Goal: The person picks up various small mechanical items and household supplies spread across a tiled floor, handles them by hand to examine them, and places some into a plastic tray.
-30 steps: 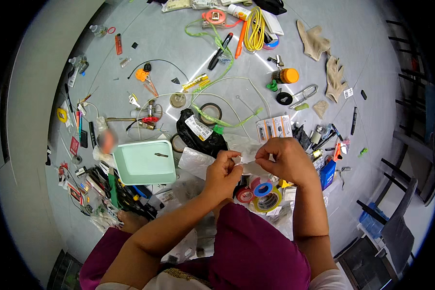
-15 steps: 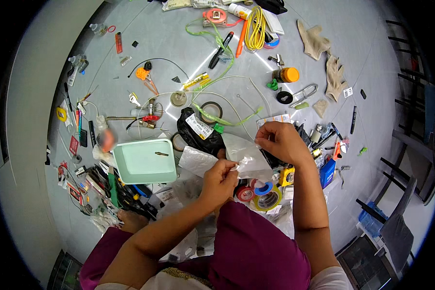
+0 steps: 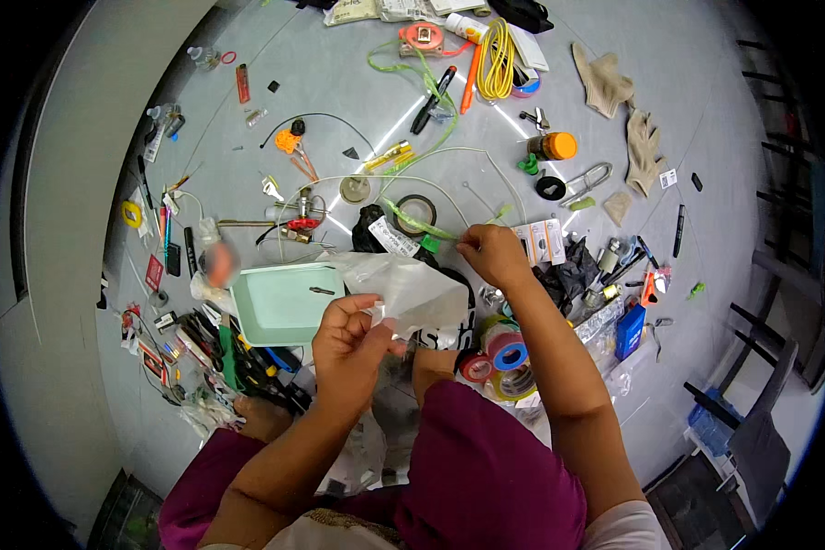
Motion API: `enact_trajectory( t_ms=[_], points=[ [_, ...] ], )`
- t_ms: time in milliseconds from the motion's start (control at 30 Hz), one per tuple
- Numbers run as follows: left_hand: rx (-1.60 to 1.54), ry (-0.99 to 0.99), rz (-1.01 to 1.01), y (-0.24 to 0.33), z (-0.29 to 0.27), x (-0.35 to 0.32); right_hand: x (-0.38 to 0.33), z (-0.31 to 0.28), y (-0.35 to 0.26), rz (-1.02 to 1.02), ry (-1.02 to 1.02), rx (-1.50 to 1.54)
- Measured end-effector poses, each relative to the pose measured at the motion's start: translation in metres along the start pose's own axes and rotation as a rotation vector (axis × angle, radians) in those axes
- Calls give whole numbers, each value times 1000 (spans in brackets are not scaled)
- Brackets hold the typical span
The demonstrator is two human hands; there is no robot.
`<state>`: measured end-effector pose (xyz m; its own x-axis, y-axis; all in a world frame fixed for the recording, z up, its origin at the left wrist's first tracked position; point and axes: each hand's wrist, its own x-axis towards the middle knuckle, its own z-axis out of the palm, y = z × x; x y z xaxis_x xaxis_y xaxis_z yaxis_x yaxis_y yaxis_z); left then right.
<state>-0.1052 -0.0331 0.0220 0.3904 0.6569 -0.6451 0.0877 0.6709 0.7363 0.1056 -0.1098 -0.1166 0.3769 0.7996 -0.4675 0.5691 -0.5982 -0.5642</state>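
Over the grey floor [image 3: 321, 73], beside the pale green tray [image 3: 280, 314], a translucent plastic bag [image 3: 422, 291] fans forward and rightward from the left hand [image 3: 348, 348] — thumb and fingers pinching its near edge. Beyond its right side, the right hand [image 3: 497, 258] curls — whether gripping anything, I cannot tell.

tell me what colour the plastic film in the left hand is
The plastic film in the left hand is translucent whitish; the head view shows it best.

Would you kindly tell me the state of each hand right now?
Left hand: closed, holding a piece of translucent plastic.
Right hand: fingers curled; whether it grips anything cannot be told.
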Motion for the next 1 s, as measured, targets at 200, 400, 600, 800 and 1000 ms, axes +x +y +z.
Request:
enact_trajectory(
  t_ms=[200, 400, 600, 800, 1000],
  points=[
    [183, 33, 111, -16, -16, 29, 3, 31, -19, -11, 84, -94],
    [287, 42, 178, -19, -24, 37, 7, 27, -30, -63, 94, -38],
    [342, 62, 205, -17, -34, 38, 6, 36, -22, 13, 33, 90],
    [133, 158, 223, 17, -63, 27, 7, 10, -6, 106, 30, -60],
    [31, 205, 301, 48, -85, 19, 1, 21, -66, -147, 162, 45]
  ],
)
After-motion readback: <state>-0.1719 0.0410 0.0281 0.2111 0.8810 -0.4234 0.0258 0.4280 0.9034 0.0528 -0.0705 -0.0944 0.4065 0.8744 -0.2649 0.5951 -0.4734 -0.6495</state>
